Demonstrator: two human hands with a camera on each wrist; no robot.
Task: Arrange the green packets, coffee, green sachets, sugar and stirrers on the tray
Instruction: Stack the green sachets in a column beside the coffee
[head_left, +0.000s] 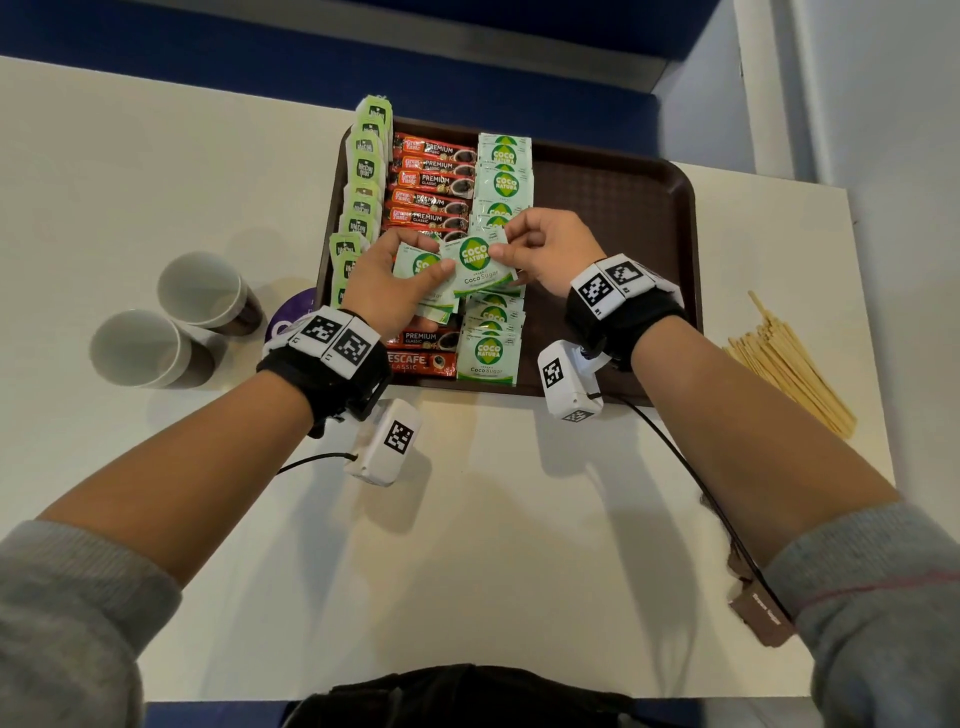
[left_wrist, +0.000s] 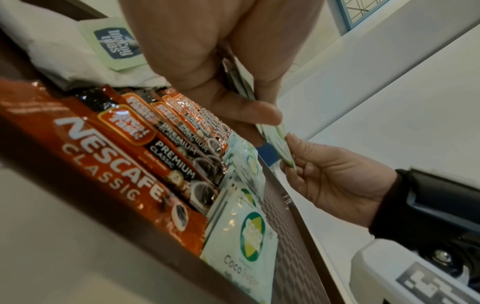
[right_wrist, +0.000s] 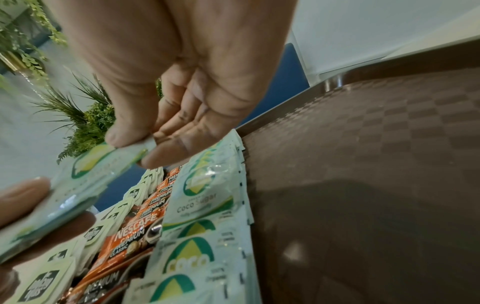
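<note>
At the left of the head view we see two white paper cups (head_left: 171, 317) on the white table (head_left: 467, 545), with a purple round thing (head_left: 296, 314) partly hidden behind the tray's edge. A pile of thin wooden stirrers (head_left: 789, 364) lies at the right, off the dark brown plastic tray (head_left: 613, 208).

On the tray, a column of pale green tea packets (head_left: 363, 187) runs along the left edge, red and black coffee sticks (head_left: 434, 182) sit beside it, and white-and-green Coco Sugar sachets (head_left: 501, 166) form the next column. The tray's right half lies bare.

Above the middle of the tray, our left hand (head_left: 387, 283) grips a small stack of sachets (head_left: 423, 270), thumb on top, fingers curled below. Our right hand (head_left: 550, 249) pinches the top sachet (head_left: 480, 260) between thumb and forefinger, the other fingers loosely bent.

Both hands cover the middle of the sachet and coffee columns. A small brown packet (head_left: 763, 618) at lower right is too blurred to read.
</note>
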